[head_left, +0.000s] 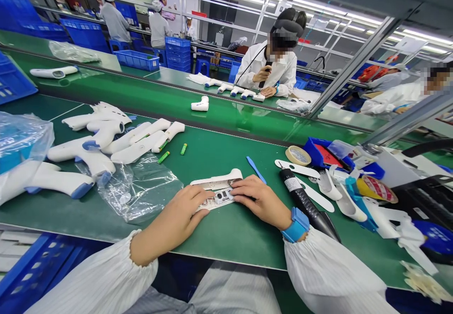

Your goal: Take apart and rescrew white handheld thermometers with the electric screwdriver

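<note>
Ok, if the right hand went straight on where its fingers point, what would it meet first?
The white plastic housing: the right hand already seems to touch it, though depth is unclear.

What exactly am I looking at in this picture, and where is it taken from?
This is one view from a camera worn on a person's head, looking down at their own bare hands. The left hand and right hand rest on an open white plastic housing with a small circuit board in it, on a green workbench. Nearby lie a black electric screwdriver, a blue pry tool and a pile of white housings. Farther off, a co-worker holds a black tool.
</note>
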Motion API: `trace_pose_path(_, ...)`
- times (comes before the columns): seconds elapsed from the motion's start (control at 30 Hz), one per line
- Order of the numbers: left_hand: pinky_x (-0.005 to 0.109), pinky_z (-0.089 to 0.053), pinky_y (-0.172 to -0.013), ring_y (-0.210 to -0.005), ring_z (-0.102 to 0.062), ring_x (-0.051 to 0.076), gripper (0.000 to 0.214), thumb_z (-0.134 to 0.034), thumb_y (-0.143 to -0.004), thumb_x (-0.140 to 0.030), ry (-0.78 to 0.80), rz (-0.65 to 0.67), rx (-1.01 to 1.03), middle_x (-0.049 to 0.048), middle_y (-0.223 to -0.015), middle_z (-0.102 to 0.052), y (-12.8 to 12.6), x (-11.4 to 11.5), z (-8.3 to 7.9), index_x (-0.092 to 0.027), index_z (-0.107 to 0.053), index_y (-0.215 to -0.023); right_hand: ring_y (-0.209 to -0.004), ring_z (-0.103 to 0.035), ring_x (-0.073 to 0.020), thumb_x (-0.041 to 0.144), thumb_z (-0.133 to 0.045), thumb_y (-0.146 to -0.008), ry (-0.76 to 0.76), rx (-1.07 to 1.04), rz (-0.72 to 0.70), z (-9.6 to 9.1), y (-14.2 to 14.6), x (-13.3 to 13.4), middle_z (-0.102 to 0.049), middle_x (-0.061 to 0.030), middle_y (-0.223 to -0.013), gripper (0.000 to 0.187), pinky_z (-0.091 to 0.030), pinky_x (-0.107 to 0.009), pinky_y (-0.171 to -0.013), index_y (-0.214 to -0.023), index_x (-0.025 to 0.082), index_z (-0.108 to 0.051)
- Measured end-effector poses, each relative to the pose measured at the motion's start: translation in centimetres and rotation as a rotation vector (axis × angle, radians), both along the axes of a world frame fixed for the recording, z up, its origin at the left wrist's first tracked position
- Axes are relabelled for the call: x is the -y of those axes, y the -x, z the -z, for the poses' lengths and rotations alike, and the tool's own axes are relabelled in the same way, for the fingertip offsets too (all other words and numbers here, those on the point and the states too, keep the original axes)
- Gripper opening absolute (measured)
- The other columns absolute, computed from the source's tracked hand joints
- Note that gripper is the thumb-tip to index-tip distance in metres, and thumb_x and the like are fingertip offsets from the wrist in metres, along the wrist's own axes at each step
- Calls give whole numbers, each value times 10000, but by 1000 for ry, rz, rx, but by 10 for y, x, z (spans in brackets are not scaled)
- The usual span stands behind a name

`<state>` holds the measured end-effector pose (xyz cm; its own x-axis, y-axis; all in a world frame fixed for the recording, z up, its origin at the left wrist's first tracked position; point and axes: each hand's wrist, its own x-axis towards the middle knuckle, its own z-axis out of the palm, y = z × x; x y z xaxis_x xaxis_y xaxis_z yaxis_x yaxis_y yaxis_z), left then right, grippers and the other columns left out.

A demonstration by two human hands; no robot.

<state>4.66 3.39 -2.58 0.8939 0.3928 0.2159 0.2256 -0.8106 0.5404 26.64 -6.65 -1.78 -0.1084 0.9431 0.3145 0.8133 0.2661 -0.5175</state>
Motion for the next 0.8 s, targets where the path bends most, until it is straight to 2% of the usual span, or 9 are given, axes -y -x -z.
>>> trace_pose_path(0.17, 375, -428, -881, -989, -505, 207, 330, -429, -864, -183, -19, 13, -18, 65, -1067, -560, -1, 1, -1, -245, -498, -1180, -934, -541, -178, 195, -564, -832, -18, 38, -14, 1, -1, 0, -652, -43, -1024, 174, -469, -357, -825, -961, 241, -672)
trace_pose_path(0.53, 391, -420, -888, -1021, -482, 217, 302, -387, -876, -161, -67, 37, -32, 84, -1106, -535, -1, 3, 1, -226, -524, -1137, -906, -538, -188, 206, -524, -853, -54, 169, -42, -4, -1, 0, -648, -59, -1032, 196, -500, -365, -791, -977, 234, -672)
trace_pose_path(0.8, 397, -437, -888, -1045, -493, 222, 304, -387, -871, -152, -130, 9, -30, 90, -1117, -553, -2, 8, -1, -208, -517, -1140, -905, -553, -189, 209, -490, -870, -79, 216, 23, -1, 10, 8, -641, -66, -1063, 218, -510, -362, -779, -1009, 246, -655)
